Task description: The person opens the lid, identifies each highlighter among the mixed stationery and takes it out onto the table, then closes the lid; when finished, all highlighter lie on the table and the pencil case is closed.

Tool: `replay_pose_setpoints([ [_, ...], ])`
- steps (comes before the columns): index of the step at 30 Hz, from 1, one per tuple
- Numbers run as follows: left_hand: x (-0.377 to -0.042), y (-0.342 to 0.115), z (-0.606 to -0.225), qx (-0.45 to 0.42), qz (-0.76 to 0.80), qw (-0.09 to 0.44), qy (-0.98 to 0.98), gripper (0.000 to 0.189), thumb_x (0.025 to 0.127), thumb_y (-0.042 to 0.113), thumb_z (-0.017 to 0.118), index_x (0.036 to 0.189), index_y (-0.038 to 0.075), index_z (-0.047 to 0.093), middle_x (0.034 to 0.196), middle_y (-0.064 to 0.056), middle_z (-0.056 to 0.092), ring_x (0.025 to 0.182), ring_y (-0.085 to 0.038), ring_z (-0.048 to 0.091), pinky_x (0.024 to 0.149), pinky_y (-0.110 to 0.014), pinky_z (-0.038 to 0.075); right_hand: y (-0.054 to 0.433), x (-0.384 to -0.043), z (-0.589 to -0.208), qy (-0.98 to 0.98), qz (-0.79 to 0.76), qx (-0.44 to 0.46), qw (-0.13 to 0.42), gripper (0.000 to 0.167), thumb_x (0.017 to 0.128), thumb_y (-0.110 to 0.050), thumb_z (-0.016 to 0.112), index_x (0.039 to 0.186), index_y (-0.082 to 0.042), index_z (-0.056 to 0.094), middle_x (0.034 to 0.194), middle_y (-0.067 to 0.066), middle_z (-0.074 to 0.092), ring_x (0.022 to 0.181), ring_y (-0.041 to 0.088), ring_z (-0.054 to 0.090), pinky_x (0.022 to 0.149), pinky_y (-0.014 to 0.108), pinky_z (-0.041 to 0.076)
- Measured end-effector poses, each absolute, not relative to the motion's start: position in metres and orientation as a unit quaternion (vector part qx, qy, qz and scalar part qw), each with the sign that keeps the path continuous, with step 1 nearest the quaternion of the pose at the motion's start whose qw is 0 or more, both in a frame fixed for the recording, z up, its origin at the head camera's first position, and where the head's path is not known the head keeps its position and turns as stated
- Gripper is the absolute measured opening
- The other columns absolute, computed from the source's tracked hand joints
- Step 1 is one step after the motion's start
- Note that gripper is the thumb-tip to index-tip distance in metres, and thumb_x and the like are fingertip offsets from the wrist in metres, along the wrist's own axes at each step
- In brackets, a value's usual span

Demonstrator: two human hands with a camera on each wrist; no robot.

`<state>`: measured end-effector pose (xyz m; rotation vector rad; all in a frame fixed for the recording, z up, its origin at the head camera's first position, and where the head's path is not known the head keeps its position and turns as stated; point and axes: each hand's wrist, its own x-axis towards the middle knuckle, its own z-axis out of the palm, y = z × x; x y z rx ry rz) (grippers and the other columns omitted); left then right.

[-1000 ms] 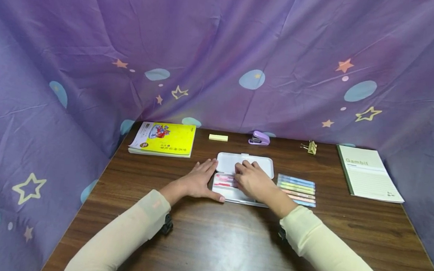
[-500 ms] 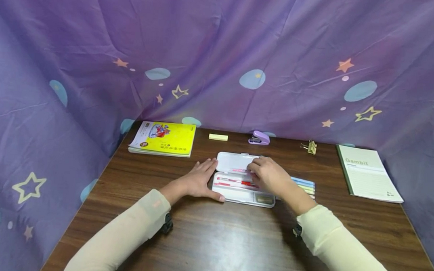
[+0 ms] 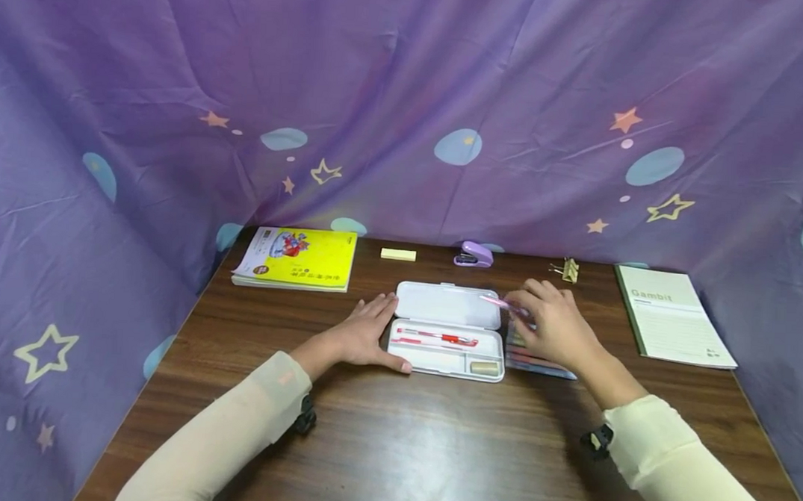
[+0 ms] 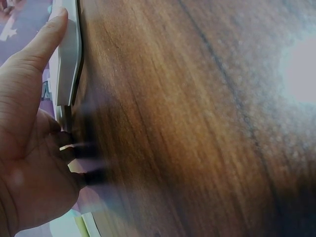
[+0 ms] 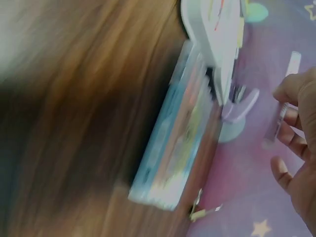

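A white pencil case (image 3: 433, 304) lies opened on the table, lid folded back. My left hand (image 3: 360, 337) rests against its left end, fingers stretched along the edge; the left wrist view shows the thumb (image 4: 49, 37) on the case's side. Inside the tray are a red pen (image 3: 448, 338), a slimmer red-and-white one beneath it and a tan block (image 3: 484, 368) in the small compartment. Right of the case, my right hand (image 3: 551, 328) pinches a slim pink pen (image 3: 503, 304) above a clear pack of coloured pens (image 5: 170, 143), partly covering the pack in the head view.
Along the back stand a yellow book (image 3: 307, 257), a pale yellow sticky-note pad (image 3: 398, 255), a purple stapler (image 3: 474, 254) and a gold binder clip (image 3: 569, 270). A notebook (image 3: 674, 315) lies far right. Purple curtain (image 3: 381, 93) encloses the table's back and sides.
My right hand has lifted the pink pen out of the pencil case and carried it rightward, over the pack. My left hand stays at the case's left end.
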<state>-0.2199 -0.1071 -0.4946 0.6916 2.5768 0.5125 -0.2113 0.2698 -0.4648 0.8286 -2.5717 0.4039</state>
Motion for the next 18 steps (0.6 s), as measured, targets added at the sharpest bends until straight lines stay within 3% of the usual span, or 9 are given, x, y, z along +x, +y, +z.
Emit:
replay_pose_setpoints([
  [9, -0.222, -0.108, -0.500, 0.245, 0.180, 0.212, 0.929, 0.142, 0.085, 0.081, 0.079, 0.179, 0.009, -0.001, 0.189, -0.011, -0.002, 0.176, -0.028, -0.001, 0.143, -0.053, 0.000, 0.306, -0.197, -0.468, -0.926, 0.129, 0.270, 0.230, 0.014, 0.089, -0.013, 0.088, 0.097, -0.008, 0.077, 0.089, 0.003, 0.067, 0.081, 0.024, 0.059, 0.066, 0.045, 0.041],
  [13, -0.223, -0.108, -0.501, 0.245, 0.182, 0.213, 0.928, 0.143, 0.085, 0.081, 0.079, 0.179, 0.010, -0.001, 0.189, -0.010, -0.003, 0.176, -0.028, -0.002, 0.143, -0.052, 0.000, 0.318, -0.191, -0.469, -0.918, 0.124, 0.286, 0.246, 0.017, 0.084, -0.009, 0.091, 0.095, -0.009, 0.079, 0.087, 0.002, 0.067, 0.078, 0.022, 0.056, 0.062, 0.039, 0.037],
  [18, -0.223, -0.108, -0.500, 0.252, 0.191, 0.205, 0.926, 0.142, 0.085, 0.079, 0.081, 0.178, 0.007, 0.002, 0.188, -0.014, 0.000, 0.176, -0.031, 0.001, 0.143, -0.054, 0.001, 0.332, -0.182, -0.472, -0.910, 0.119, 0.293, 0.267, 0.025, 0.079, -0.005, 0.091, 0.101, -0.010, 0.081, 0.090, 0.002, 0.068, 0.080, 0.026, 0.059, 0.063, 0.042, 0.037],
])
